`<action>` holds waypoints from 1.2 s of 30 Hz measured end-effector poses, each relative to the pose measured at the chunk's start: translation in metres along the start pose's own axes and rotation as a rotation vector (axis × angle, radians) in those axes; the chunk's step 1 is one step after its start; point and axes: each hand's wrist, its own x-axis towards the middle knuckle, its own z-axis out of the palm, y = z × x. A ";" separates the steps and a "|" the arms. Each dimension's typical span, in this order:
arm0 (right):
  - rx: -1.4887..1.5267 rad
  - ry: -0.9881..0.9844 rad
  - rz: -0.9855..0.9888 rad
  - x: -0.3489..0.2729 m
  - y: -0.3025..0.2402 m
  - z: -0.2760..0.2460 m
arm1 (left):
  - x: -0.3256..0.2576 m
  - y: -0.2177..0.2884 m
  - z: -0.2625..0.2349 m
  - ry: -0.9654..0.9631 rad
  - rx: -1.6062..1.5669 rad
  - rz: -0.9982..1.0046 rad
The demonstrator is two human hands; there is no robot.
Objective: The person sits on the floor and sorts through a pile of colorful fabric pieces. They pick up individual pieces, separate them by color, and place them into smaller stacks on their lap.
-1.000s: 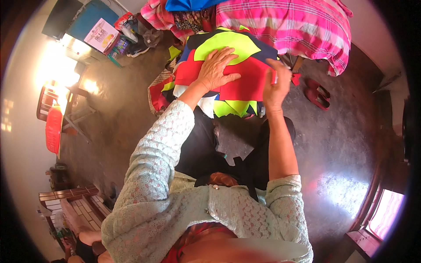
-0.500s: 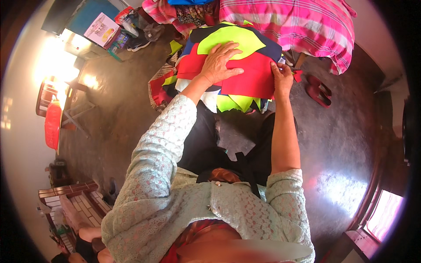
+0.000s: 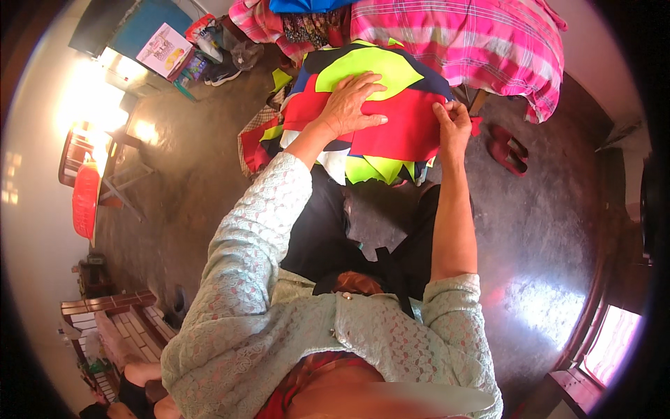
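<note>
In front of me lies a heap of cut fabric pieces in red, neon yellow-green, dark navy and white. My left hand (image 3: pixel 354 105) rests flat on top, fingers spread across a neon yellow-green fabric piece (image 3: pixel 391 71) and a red fabric piece (image 3: pixel 398 126). At the heap's right side, my right hand (image 3: pixel 455 124) pinches the edge of the red piece between thumb and fingers, beside a navy fabric piece (image 3: pixel 434 84). White fabric (image 3: pixel 335 166) and more yellow-green scraps (image 3: pixel 373 170) hang out at the near side. Whatever supports the heap is hidden beneath it.
A pink checked cloth (image 3: pixel 460 42) drapes over furniture at the far side. Red shoes (image 3: pixel 508 150) sit on the floor to the right. A white and pink box (image 3: pixel 164 50) and bags stand far left. Another person's legs (image 3: pixel 143 373) show at lower left.
My right hand has shifted slightly to the right along with the edge of the red fabric. My left hand stays spread on the heap.
</note>
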 end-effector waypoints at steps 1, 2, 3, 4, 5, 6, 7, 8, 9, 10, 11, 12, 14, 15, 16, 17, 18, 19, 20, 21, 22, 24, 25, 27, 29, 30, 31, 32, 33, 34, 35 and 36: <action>0.150 -0.031 0.016 0.000 0.001 0.001 | 0.003 0.004 -0.003 -0.024 -0.017 -0.004; 0.186 -0.049 0.009 0.001 0.001 0.001 | 0.006 0.009 -0.006 -0.078 0.031 -0.050; 0.221 -0.063 0.003 0.001 0.003 -0.001 | 0.013 0.023 -0.013 -0.135 0.076 -0.094; 0.260 -0.086 -0.002 0.001 0.004 0.001 | 0.017 0.031 -0.017 -0.188 0.128 -0.145; 0.259 -0.091 -0.007 0.001 0.004 0.002 | 0.020 0.033 -0.014 -0.119 0.162 -0.097; 0.259 -0.099 -0.012 0.000 0.004 0.003 | 0.025 0.037 -0.010 -0.049 0.196 -0.050; 0.258 -0.105 -0.018 0.000 0.003 0.003 | 0.030 0.041 -0.006 0.021 0.230 -0.002; 0.303 -0.128 0.006 0.001 0.004 0.003 | 0.033 0.046 -0.002 0.014 0.176 -0.025; 0.310 -0.128 0.012 0.000 -0.001 0.005 | 0.036 0.048 0.006 -0.021 0.128 -0.052; 0.317 -0.128 0.017 -0.001 -0.006 0.007 | 0.037 0.050 0.012 -0.056 0.080 -0.079; 0.324 -0.128 0.022 -0.002 -0.010 0.009 | 0.038 0.051 0.018 -0.090 0.032 -0.105; 0.290 -0.145 0.035 -0.005 -0.015 0.010 | 0.040 0.055 0.020 -0.133 0.095 -0.126; 0.213 -0.152 -0.007 -0.006 -0.025 0.011 | 0.042 0.062 0.024 -0.120 0.088 -0.139; 0.178 -0.155 -0.026 -0.007 -0.029 0.012 | 0.043 0.064 0.025 -0.117 0.086 -0.146; 0.124 -0.242 -0.027 -0.005 -0.027 0.010 | 0.044 0.064 0.027 -0.110 0.109 -0.151; 0.236 -0.271 0.015 -0.005 -0.026 0.010 | 0.044 0.065 0.029 -0.103 0.132 -0.156; 0.348 -0.300 0.058 -0.009 -0.032 0.015 | 0.044 0.063 0.032 -0.096 0.155 -0.162; 0.460 -0.329 0.100 -0.011 -0.036 0.018 | 0.043 0.062 0.035 -0.083 0.170 -0.167; 0.446 -0.382 0.096 -0.010 -0.032 0.018 | 0.043 0.060 0.038 -0.071 0.186 -0.172; 0.413 -0.407 0.087 -0.011 -0.033 0.018 | 0.043 0.059 0.040 -0.057 0.198 -0.176; 0.379 -0.432 0.079 -0.011 -0.035 0.019 | 0.043 0.057 0.041 -0.049 0.181 -0.180; 0.284 -0.430 0.044 -0.013 -0.039 0.023 | 0.042 0.054 0.043 -0.030 0.145 -0.188; 0.302 -0.420 0.033 -0.013 -0.038 0.021 | 0.042 0.052 0.045 -0.005 0.115 -0.183; 0.340 -0.402 0.008 -0.010 -0.033 0.018 | 0.042 0.049 0.048 0.047 0.058 -0.173; 0.304 -0.298 -0.024 -0.008 -0.029 0.014 | 0.039 0.044 0.050 0.053 0.002 -0.181; 0.237 -0.214 -0.013 -0.007 -0.026 0.010 | 0.039 0.043 0.048 0.056 -0.026 -0.184; 0.171 -0.129 -0.003 -0.005 -0.022 0.006 | 0.039 0.043 0.046 0.054 -0.069 -0.203; 0.258 -0.024 -0.003 -0.003 -0.017 0.003 | 0.040 0.042 0.044 0.052 -0.112 -0.221; 0.268 0.068 -0.006 0.001 -0.008 -0.002 | 0.041 0.043 0.043 0.048 -0.159 -0.237; 0.278 0.157 -0.009 0.004 -0.001 -0.004 | 0.041 0.042 0.041 0.042 -0.187 -0.230; 0.288 0.247 -0.012 0.006 0.005 -0.007 | 0.042 0.041 0.040 0.037 -0.216 -0.222; 0.328 0.217 0.006 0.004 0.002 -0.006 | 0.041 0.040 0.038 0.032 -0.240 -0.219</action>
